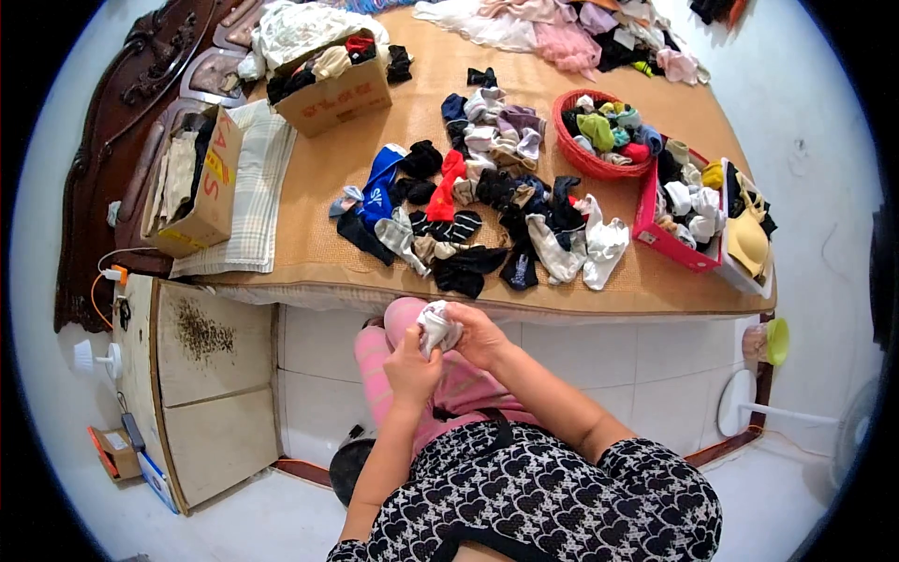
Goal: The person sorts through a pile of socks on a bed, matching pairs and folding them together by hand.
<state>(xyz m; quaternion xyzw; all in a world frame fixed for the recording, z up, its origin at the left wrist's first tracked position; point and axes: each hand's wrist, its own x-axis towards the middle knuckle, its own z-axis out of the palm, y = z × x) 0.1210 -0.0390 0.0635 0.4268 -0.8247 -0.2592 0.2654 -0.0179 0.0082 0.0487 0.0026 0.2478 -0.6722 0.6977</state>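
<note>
A bunched white and grey cloth item, apparently a sock (436, 330), is held between both hands above my lap. My left hand (412, 367) is closed on its lower left side. My right hand (476, 335) grips it from the right, the fingers curled round it. Beyond the hands, on the bed, lies a loose pile of socks: a red sock (447, 185), a blue one (381, 185), a white one (606, 244) and several black and grey ones. The sock's far side is partly hidden by my fingers.
On the bed (318, 206) stand a red basket (599, 165) of socks, a pink box (672, 245), a white tray (757, 273) with a yellow bra and two cardboard boxes (337, 101). Clothes (562, 37) lie at the far edge. A cabinet (220, 403) is at left, a fan at right.
</note>
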